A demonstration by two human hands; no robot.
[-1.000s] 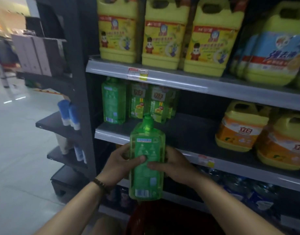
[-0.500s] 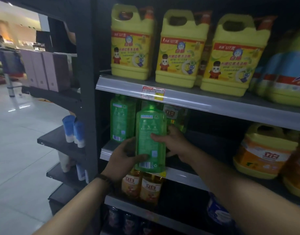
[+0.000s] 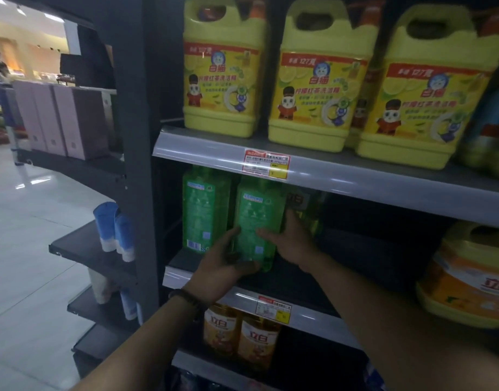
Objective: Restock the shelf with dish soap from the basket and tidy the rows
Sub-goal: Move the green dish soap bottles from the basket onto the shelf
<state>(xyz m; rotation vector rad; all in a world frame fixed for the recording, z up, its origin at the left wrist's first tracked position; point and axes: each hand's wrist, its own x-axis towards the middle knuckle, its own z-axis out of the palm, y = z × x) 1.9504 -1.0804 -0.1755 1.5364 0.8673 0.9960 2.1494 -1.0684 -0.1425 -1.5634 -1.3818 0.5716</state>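
Note:
A green dish soap bottle (image 3: 256, 218) stands upright on the middle shelf (image 3: 203, 280), its back label toward me. My left hand (image 3: 223, 261) grips its lower left side and base. My right hand (image 3: 288, 238) holds its right side, fingers across the front. Another green bottle (image 3: 204, 210) stands just to its left, and more green bottles (image 3: 307, 204) sit behind and to the right, partly hidden. The basket is out of view.
Big yellow soap jugs (image 3: 319, 88) fill the top shelf. Orange-labelled jugs (image 3: 468, 275) stand at the right of the middle shelf, with dark bare shelf between. Amber bottles (image 3: 242, 337) sit below. A side rack at left carries blue tubes (image 3: 113, 230) and pink boxes (image 3: 62, 122).
Both hands raised the green bottle from below the shelf edge and carried it in onto the middle shelf, next to the left green bottle. My view rose toward the shelves.

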